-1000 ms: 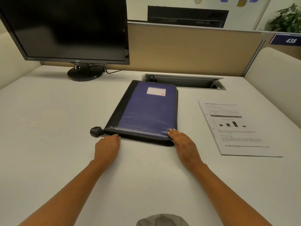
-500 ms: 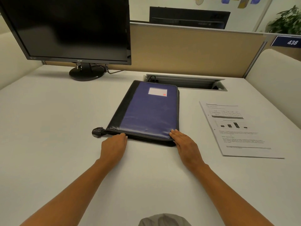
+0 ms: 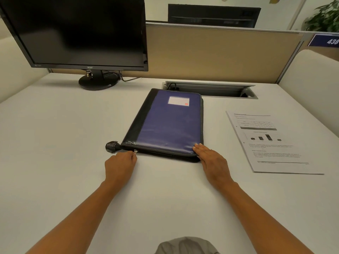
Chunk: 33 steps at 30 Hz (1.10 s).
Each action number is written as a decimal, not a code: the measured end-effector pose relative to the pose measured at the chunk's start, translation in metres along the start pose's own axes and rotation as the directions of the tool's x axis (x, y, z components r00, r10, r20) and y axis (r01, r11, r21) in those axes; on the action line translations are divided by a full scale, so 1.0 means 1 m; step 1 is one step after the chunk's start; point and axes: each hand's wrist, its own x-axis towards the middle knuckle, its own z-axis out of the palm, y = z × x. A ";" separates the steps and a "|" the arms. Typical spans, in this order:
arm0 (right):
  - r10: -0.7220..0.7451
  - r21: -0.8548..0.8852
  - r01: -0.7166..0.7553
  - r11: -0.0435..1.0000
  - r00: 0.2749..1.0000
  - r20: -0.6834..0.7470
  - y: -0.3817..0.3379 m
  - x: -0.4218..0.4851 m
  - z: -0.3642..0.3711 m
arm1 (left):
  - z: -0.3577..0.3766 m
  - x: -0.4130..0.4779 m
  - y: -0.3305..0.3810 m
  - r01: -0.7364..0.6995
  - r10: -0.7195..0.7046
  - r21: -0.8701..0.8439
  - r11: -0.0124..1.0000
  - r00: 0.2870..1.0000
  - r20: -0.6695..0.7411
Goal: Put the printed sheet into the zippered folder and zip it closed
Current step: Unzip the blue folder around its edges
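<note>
Zippered folder (image 3: pixel 170 125) lies closed; printed sheet (image 3: pixel 271 142) lies to its right, not yet inserted. Left hand (image 3: pixel 121 165) pinches the zipper pull (image 3: pixel 135 151); right hand (image 3: pixel 211 158), fingers straight, presses its near corner.

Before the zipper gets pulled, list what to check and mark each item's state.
1. Zippered folder flat on the desk: ok.
2. Right hand flat on the folder's near right corner, steadying it: ok.
3. Left hand pinching the zipper pull: cannot tell; curled fingertips are at it.
4. Folder open for loading: not ok, cover closed.
5. Printed sheet lying free to the folder's right, apart from it: ok.
</note>
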 end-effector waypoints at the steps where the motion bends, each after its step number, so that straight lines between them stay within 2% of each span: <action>1: 0.002 -0.002 -0.002 1.000 1.000 0.000 0.000 0.000 0.000 | 0.000 -0.001 0.000 0.011 -0.011 -0.008 1.000 1.000 -0.003; 9: 0.025 -0.017 -0.025 1.000 1.000 0.016 0.000 -0.001 0.000 | -0.004 0.001 0.001 0.073 -0.075 -0.062 0.995 0.997 -0.029; 22: 0.027 -0.008 -0.027 1.000 0.999 0.022 -0.001 -0.001 -0.001 | -0.002 0.001 0.000 0.080 -0.089 -0.129 0.988 0.994 -0.066; 25: 0.033 -0.007 -0.033 0.999 0.999 0.014 0.000 -0.001 -0.001 | -0.004 0.003 -0.008 0.145 -0.162 -0.164 0.976 0.982 -0.100; 33: 0.052 0.011 -0.052 0.999 0.999 0.009 0.000 -0.001 -0.004 | -0.006 0.006 -0.027 0.194 -0.215 -0.182 0.964 0.971 -0.103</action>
